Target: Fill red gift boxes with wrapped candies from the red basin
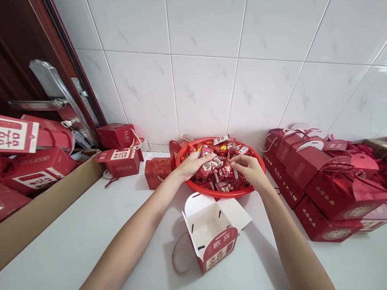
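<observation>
- While the left hand grasps a red packet between thumb and fingers, the right hand curls its fingertips down to the adjoining loose packets; whether it pinches one cannot be told.
- Held packet: over the red basin, near the wall-side edge of the white bench.
- Pending, as judged: the open box, before the basin's near rim, flaps unfolded, white floor showing. Loose packets heap the basin.
- Done, as judged: stacked boxes along the bench's right side, apparently folded shut.
- Pose: forearms extend either side of the open box, hands converging over the basin.
</observation>
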`<state>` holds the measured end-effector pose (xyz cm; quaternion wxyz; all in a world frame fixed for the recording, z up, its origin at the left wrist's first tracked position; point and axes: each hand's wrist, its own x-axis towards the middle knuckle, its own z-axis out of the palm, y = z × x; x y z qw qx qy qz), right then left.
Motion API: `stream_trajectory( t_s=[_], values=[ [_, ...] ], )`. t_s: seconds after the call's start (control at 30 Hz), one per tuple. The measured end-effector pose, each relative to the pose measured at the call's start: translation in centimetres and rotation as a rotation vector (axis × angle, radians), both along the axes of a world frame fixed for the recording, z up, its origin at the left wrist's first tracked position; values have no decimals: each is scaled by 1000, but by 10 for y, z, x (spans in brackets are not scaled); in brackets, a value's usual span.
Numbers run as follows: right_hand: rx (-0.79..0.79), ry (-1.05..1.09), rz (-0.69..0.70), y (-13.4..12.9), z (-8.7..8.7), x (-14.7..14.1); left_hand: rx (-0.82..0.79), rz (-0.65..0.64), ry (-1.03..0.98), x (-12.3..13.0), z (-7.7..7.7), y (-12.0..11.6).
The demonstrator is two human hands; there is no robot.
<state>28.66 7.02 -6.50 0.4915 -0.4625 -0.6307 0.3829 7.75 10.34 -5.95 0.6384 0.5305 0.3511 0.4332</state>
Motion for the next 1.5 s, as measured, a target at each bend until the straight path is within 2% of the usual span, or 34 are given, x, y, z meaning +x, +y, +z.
stream_trajectory(
  t_s=[0.3, 0.5, 0.67, 0.8, 0.9, 1.07, 1.17, 1.23, 1.33, 1.5],
  values=[
    [32, -53, 31, 3, -2, -2, 32, 25, 32, -1, -1, 1],
    [-27, 87, 11, -1, 0, -9, 57, 65, 28, -2, 2, 0],
    [-84, 252, -88, 0, -3, -14, 24, 99, 68, -3, 6, -2],
    [-98, 384, -115, 1, -3, -14, 1, 88, 59, -2, 5, -1],
    [-121, 403, -66, 0, -3, -17, -1, 51, 95, -2, 4, -1],
    [-90, 319, 87, -5, -2, -30, 50, 53, 91, -2, 5, -4],
    [-68, 316, 93, -9, 0, -36, 57, 7, 101, -3, 6, -5],
    [-69, 408, 30, -10, 1, -37, 48, 45, 90, -2, 6, -4],
    [-119, 606, -59, -8, 4, -33, 65, 174, 70, 0, 4, -1],
    [-120, 788, -189, -1, 6, -18, 247, 379, 178, -1, 0, 4]
  ],
)
